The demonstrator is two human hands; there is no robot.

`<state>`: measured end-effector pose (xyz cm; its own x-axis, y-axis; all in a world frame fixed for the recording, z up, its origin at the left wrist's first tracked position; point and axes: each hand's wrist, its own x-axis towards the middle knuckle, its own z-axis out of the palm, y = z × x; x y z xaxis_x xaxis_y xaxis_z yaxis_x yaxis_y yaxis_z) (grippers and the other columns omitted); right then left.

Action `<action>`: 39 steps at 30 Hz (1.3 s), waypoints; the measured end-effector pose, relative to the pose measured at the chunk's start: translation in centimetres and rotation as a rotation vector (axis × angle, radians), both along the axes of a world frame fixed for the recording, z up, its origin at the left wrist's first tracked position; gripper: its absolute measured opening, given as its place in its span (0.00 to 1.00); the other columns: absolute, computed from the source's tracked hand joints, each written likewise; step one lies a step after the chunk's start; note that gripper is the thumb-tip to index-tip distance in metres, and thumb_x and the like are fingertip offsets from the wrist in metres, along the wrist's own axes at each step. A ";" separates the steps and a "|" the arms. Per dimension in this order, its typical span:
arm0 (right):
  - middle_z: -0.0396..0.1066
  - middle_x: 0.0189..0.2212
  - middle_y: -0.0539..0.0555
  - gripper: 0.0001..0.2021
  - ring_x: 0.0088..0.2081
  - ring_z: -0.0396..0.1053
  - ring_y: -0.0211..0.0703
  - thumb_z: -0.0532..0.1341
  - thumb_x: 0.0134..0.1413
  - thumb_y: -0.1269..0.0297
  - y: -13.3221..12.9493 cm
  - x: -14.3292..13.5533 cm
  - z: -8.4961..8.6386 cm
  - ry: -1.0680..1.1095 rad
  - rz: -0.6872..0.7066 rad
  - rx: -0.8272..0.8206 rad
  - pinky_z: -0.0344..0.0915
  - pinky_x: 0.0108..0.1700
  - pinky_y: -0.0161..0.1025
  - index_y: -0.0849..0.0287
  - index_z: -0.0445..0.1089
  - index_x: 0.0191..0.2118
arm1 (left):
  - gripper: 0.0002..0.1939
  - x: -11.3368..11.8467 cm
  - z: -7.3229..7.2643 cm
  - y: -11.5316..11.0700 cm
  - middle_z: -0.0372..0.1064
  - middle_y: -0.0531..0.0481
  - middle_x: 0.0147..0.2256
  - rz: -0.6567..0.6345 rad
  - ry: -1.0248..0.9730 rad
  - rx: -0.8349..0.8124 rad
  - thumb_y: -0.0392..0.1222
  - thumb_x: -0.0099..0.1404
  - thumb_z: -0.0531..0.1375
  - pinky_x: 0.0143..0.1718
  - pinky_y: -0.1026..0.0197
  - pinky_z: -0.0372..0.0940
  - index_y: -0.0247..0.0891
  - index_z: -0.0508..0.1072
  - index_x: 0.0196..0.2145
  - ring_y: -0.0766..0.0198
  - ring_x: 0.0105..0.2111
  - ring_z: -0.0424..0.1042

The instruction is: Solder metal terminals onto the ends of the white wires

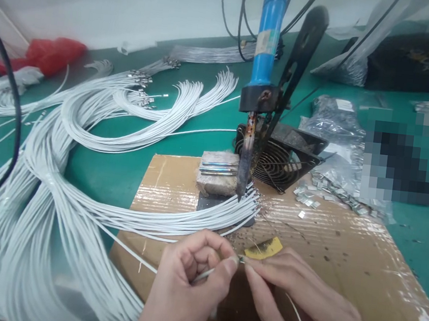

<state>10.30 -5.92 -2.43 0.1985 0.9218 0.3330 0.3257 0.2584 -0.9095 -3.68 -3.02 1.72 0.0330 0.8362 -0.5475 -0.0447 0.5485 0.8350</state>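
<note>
A white cable [142,260] runs from the large bundle into my left hand [194,281], whose thumb and forefinger pinch it near its end. At that end sits a small metal connector [241,259]. The thumb and forefinger of my right hand [300,297] close on the connector, and their tips almost meet those of my left hand. A thin pale wire [299,317] passes out under the right palm; its other end is hidden. Just above the right fingertips lies a yellow scrap [264,248] with dark stains. The soldering iron [245,153] hangs tip down beyond both hands.
White cable bundles [47,178] cover the left side, with one row of ends under the iron. Behind them are a worn block [217,173] and a black fan [279,159]. Loose metal connectors [310,196] and plastic bags [333,122] lie right, on cardboard [341,266] and green mat.
</note>
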 end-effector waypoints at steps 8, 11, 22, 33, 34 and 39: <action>0.66 0.26 0.47 0.16 0.28 0.67 0.35 0.55 0.73 0.67 2.1 2.6 0.6 -0.136 0.409 -0.152 0.61 0.30 0.32 0.56 0.65 0.29 | 0.08 0.4 0.6 0.3 0.52 0.63 0.16 -0.062 0.104 0.016 0.41 0.53 0.66 0.23 0.64 0.40 0.37 0.70 0.24 0.73 0.19 0.44; 0.63 0.25 0.47 0.13 0.29 0.64 0.35 0.56 0.67 0.76 2.2 1.6 0.0 -0.218 0.364 0.067 0.62 0.34 0.33 0.56 0.62 0.31 | 0.08 0.5 0.7 0.4 0.51 0.64 0.16 -0.067 0.103 0.010 0.41 0.53 0.66 0.23 0.64 0.39 0.37 0.71 0.24 0.73 0.19 0.43; 0.77 0.29 0.51 0.11 0.28 0.73 0.44 0.64 0.67 0.56 3.4 8.2 -0.9 -0.460 -0.290 -0.207 0.65 0.30 0.38 0.55 0.76 0.33 | 0.14 -0.3 -0.5 1.0 0.53 0.60 0.19 0.041 0.055 0.075 0.47 0.55 0.72 0.26 0.66 0.44 0.36 0.74 0.26 0.70 0.22 0.48; 0.78 0.37 0.60 0.22 0.42 0.74 0.57 0.50 0.71 0.47 5.0 9.4 -3.1 -0.852 -0.176 -0.131 0.64 0.43 0.48 0.56 0.73 0.36 | 0.13 0.0 -0.3 1.0 0.56 0.61 0.17 0.085 0.017 0.068 0.47 0.56 0.72 0.24 0.66 0.44 0.36 0.75 0.26 0.72 0.20 0.49; 0.77 0.37 0.60 0.22 0.41 0.75 0.58 0.49 0.71 0.48 5.1 9.4 -3.1 -0.869 -0.175 -0.127 0.65 0.43 0.49 0.56 0.73 0.36 | 0.13 0.0 -0.3 1.0 0.56 0.61 0.17 0.088 0.020 0.070 0.46 0.55 0.72 0.24 0.66 0.44 0.36 0.76 0.26 0.72 0.20 0.49; 0.74 0.26 0.59 0.21 0.31 0.74 0.56 0.49 0.68 0.49 5.9 9.7 -2.4 -0.858 -0.190 -0.171 0.64 0.32 0.47 0.54 0.68 0.29 | 0.12 -0.3 -0.6 1.0 0.55 0.63 0.17 0.043 0.013 0.089 0.44 0.56 0.72 0.22 0.66 0.43 0.36 0.75 0.26 0.73 0.19 0.47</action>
<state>20.02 -0.03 -4.87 0.0990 0.9494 0.2982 0.9349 0.0139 -0.3546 -3.95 -2.03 1.09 -0.0110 0.8819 -0.4713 -0.0557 0.4701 0.8809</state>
